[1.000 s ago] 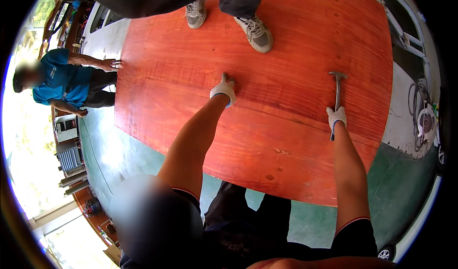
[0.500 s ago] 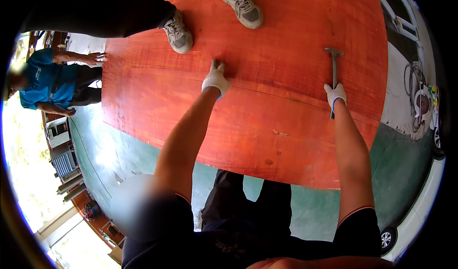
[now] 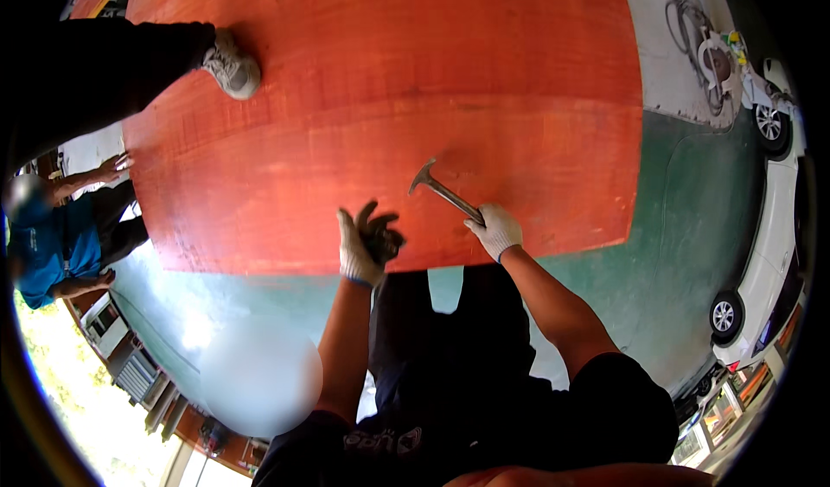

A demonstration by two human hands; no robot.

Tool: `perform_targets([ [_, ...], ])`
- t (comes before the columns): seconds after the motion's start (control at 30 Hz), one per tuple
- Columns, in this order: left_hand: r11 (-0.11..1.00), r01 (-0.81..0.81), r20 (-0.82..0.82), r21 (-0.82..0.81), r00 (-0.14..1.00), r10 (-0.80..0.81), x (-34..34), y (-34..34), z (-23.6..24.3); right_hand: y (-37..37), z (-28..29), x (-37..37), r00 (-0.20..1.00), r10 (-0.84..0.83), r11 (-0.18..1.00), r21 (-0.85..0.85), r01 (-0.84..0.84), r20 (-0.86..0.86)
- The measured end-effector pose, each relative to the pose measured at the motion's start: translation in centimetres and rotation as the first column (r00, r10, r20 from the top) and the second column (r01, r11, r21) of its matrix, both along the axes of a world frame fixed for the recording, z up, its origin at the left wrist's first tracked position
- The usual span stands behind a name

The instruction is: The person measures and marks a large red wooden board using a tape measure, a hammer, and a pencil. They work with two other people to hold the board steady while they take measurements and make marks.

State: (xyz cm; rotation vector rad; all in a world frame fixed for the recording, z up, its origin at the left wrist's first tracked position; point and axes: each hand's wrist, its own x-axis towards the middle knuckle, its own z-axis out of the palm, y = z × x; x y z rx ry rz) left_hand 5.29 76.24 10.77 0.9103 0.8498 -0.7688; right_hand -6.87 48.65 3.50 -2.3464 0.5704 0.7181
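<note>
A hammer (image 3: 444, 190) with a dark metal head is held by its handle in my right hand (image 3: 500, 233), tilted so the head points up and left above the board. My left hand (image 3: 366, 243) is raised at the board's near edge, with its fingers spread and the dark, stained-looking palm of the glove turned toward the right. It appears to hold nothing. Both hands wear whitish knit gloves. Under them lies a large reddish-orange wooden board (image 3: 380, 124).
Another person's shoe (image 3: 233, 68) stands on the board at the upper left. At the left edge a person in a blue shirt (image 3: 78, 236) rests a hand on the board. A circular saw (image 3: 717, 62) lies at the upper right. A white car (image 3: 769, 228) stands on the right.
Both hands have drawn back toward me and the board's near edge. My left hand has lifted off the board and turned over. The hammer has swung to point leftward.
</note>
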Motion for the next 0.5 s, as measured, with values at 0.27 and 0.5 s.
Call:
perform_targets([
  [0.27, 0.914, 0.38, 0.357, 0.14, 0.842, -0.404, 3.3, -7.3, 0.9, 0.3, 4.3, 3.3, 0.904, -0.339, 0.897, 0.378, 0.228, 0.261],
  [0.5, 0.736, 0.592, 0.517, 0.327, 0.54, -0.664, -0.5, -15.0, -0.9, -4.4, 8.3, 6.5, 0.918, -0.267, 0.548, 0.737, 0.396, -0.294],
])
